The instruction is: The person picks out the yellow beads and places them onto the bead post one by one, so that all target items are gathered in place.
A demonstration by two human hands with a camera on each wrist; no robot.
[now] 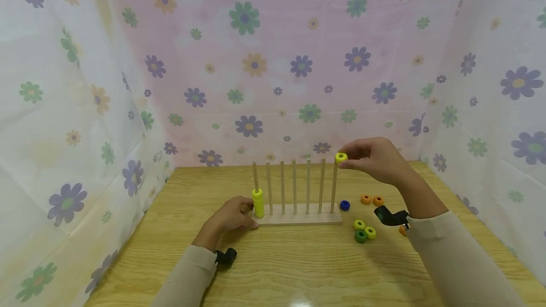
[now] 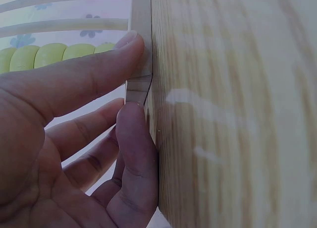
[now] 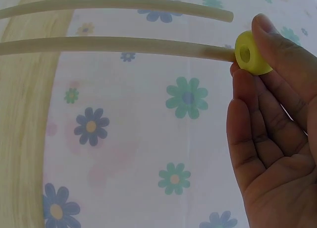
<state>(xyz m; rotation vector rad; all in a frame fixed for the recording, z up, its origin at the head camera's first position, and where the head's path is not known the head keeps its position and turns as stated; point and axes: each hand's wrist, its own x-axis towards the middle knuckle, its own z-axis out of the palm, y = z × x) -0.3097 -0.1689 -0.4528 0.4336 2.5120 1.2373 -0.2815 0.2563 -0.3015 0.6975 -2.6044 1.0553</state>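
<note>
Pinched between the thumb and fingertips of the right hand (image 1: 375, 160), a yellow bead (image 3: 257, 59) is at the top of the rightmost peg (image 1: 334, 186) of the rack (image 1: 300, 217); its hole faces outward in the right wrist view, and I cannot tell whether it touches the wood. That hand's lower fingers (image 3: 241, 124) lie together, slightly bent. Taking this bead as the clock's centre in the head view, the left hand (image 1: 230, 214) is at eight o'clock, thumb and fingers parted to grip the rack's left end. Just beside it, at its three o'clock, a stack of yellow beads (image 1: 258, 205) rests on the leftmost peg (image 1: 255, 176), whose upper part is bare. Five bare pegs (image 1: 294, 186) stand upright between the end ones. At six o'clock from the pinched bead, a blue bead (image 1: 345, 208) lies just past the rack's right end. Toward five o'clock come two orange beads (image 1: 366, 202) side by side, then two loose yellow beads (image 1: 359, 227) and a green bead (image 1: 360, 240) clustered together. Another orange bead (image 1: 403, 231), nearer half past four, is partly hidden by the right sleeve (image 1: 448, 255). Flowered cloth (image 1: 277, 94) hangs at twelve, behind the wooden table (image 1: 277, 269).
</note>
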